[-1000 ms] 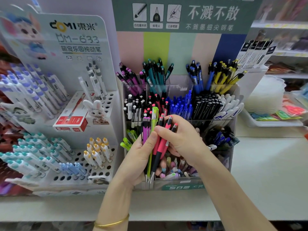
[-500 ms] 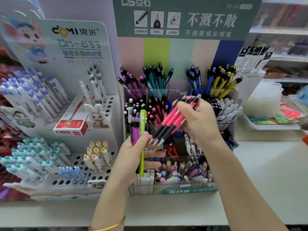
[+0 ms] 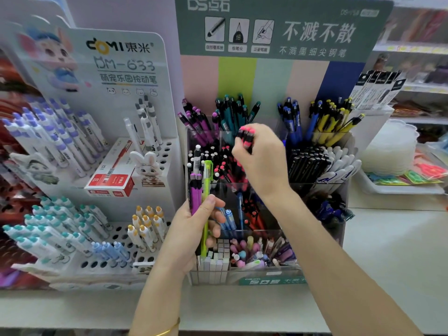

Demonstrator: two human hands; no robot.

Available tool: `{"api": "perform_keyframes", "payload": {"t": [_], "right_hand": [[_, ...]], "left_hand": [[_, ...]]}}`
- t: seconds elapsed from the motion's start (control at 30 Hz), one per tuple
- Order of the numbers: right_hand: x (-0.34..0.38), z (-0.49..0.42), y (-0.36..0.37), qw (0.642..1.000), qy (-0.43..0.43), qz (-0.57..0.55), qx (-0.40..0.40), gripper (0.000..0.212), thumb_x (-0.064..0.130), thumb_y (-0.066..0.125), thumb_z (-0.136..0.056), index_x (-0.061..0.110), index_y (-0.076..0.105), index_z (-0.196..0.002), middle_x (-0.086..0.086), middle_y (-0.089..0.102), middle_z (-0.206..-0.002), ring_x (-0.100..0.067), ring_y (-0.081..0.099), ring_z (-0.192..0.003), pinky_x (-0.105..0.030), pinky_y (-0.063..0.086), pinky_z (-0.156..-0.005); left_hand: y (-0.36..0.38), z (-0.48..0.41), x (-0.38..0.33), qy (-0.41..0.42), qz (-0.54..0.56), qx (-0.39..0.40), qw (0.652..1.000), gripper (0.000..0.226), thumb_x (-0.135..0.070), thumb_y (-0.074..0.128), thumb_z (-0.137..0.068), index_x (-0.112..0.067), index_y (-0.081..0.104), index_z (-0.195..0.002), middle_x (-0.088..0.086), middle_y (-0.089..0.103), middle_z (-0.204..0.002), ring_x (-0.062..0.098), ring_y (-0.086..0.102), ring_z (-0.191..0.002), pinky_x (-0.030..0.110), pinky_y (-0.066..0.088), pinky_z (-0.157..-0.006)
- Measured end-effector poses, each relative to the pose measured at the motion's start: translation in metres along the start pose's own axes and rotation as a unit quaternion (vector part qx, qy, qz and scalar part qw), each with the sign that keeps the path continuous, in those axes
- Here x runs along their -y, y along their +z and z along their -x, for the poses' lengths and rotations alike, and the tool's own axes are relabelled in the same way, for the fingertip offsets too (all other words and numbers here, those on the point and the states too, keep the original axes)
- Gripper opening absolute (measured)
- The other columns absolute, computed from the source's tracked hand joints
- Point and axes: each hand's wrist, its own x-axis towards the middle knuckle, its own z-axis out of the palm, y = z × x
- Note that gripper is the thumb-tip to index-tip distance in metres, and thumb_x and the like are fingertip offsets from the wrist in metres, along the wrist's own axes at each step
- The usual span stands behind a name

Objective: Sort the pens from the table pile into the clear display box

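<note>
My right hand [image 3: 263,163] grips a bunch of pink-and-black pens [image 3: 246,138], tops up, over the upper compartments of the clear display box [image 3: 322,190]. Only the pens' pink tops show above the fingers; their lower ends are hidden behind the hand. My left hand [image 3: 194,229] holds two purple pens [image 3: 195,195] and a lime green pen [image 3: 206,207] upright in front of the box's left side. The box's tiers hold purple, teal, blue, yellow, black and white pens standing in separate compartments.
A white rack [image 3: 97,166] of white click pens and a red box [image 3: 111,183] stands at the left. The green display card [image 3: 278,27] rises behind the box. A white tray [image 3: 397,187] with coloured packets lies at the right on the pale counter [image 3: 388,263].
My right hand pulled the pink pens out of the left hand's bunch, lifted them up and back, and turned them upright over the upper compartments. The left hand kept the purple and green pens.
</note>
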Motion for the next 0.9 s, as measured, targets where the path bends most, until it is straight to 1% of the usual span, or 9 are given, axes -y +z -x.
{"api": "perform_keyframes", "payload": {"t": [0.17,0.23,0.3,0.4,0.53,0.6,0.7,0.83,0.9], "right_hand": [[0.007,-0.002,0.001,0.969,0.000,0.220,0.113,0.033,0.033,0.057,-0.092,0.015,0.056,-0.120,-0.002,0.057,-0.109,-0.027,0.062,-0.083,-0.030,0.040,-0.061],[0.010,-0.001,-0.002,0.958,-0.023,0.268,0.099,0.056,0.039,0.063,-0.088,0.022,0.042,-0.137,-0.001,0.056,-0.107,-0.026,0.061,-0.073,-0.029,0.044,-0.055],[0.007,0.002,0.001,0.957,-0.064,0.274,0.063,0.071,0.035,0.075,-0.079,0.021,0.043,-0.141,-0.003,0.057,-0.095,-0.022,0.054,-0.056,-0.027,0.039,-0.043],[-0.002,0.013,0.011,0.923,-0.123,0.364,0.035,0.062,0.025,0.086,-0.067,0.017,0.062,-0.124,0.001,0.061,-0.081,-0.015,0.055,-0.056,-0.023,0.030,-0.037],[0.001,0.022,0.015,0.887,-0.105,0.448,0.036,0.063,0.025,0.085,-0.069,0.013,0.061,-0.126,0.002,0.064,-0.086,-0.012,0.056,-0.057,-0.022,0.018,-0.039],[0.004,0.018,0.014,0.890,-0.099,0.445,0.031,0.063,0.021,0.087,-0.064,0.010,0.063,-0.122,-0.002,0.065,-0.091,-0.014,0.058,-0.059,-0.021,0.021,-0.040],[0.002,0.012,0.019,0.918,-0.105,0.381,0.031,0.063,0.003,0.088,-0.057,0.008,0.067,-0.116,-0.007,0.062,-0.082,-0.018,0.055,-0.053,-0.020,0.025,-0.040],[-0.001,0.026,0.025,0.894,-0.115,0.433,0.023,0.057,0.026,0.089,-0.062,0.019,0.069,-0.115,0.004,0.060,-0.075,-0.011,0.048,-0.048,-0.020,0.018,-0.039],[-0.006,0.030,0.019,0.885,-0.118,0.450,-0.006,0.058,0.032,0.086,-0.065,0.020,0.067,-0.119,0.005,0.061,-0.075,-0.013,0.053,-0.059,-0.023,0.022,-0.041]], "left_hand": [[-0.006,0.001,-0.001,-0.003,0.009,0.005,1.000,0.026,-0.028,0.052,-0.093,-0.004,0.061,-0.098,0.004,0.059,-0.066,0.011,0.045,-0.049,0.018,0.034,-0.035],[-0.009,0.003,-0.002,-0.003,0.011,0.007,1.000,0.028,-0.029,0.053,-0.092,-0.003,0.061,-0.100,0.003,0.059,-0.065,0.010,0.044,-0.048,0.017,0.033,-0.035],[-0.012,0.004,-0.004,0.001,0.015,0.004,1.000,0.031,-0.031,0.054,-0.088,-0.003,0.061,-0.099,0.002,0.059,-0.064,0.010,0.044,-0.048,0.017,0.033,-0.035],[-0.016,0.004,-0.007,0.004,0.026,0.002,1.000,0.036,-0.034,0.057,-0.080,-0.002,0.061,-0.098,0.003,0.058,-0.064,0.009,0.044,-0.046,0.017,0.033,-0.035],[-0.022,0.005,-0.007,0.001,0.028,0.003,1.000,0.036,-0.033,0.057,-0.080,-0.003,0.061,-0.098,0.003,0.057,-0.065,0.009,0.044,-0.047,0.017,0.033,-0.035],[-0.026,0.006,-0.007,0.002,0.034,0.007,0.999,0.035,-0.033,0.057,-0.080,-0.003,0.061,-0.097,0.003,0.057,-0.064,0.009,0.043,-0.046,0.017,0.033,-0.035],[-0.029,0.007,-0.006,0.003,0.048,0.005,0.999,0.033,-0.032,0.057,-0.079,-0.003,0.062,-0.096,0.002,0.055,-0.063,0.008,0.040,-0.045,0.016,0.032,-0.035],[-0.031,0.009,-0.006,0.006,0.046,0.005,0.999,0.034,-0.032,0.058,-0.079,-0.003,0.062,-0.097,0.002,0.055,-0.064,0.008,0.040,-0.046,0.016,0.032,-0.036],[-0.031,0.010,-0.005,0.008,0.047,0.006,0.999,0.034,-0.032,0.058,-0.080,-0.003,0.062,-0.098,0.002,0.055,-0.064,0.008,0.040,-0.047,0.016,0.033,-0.036]]}}
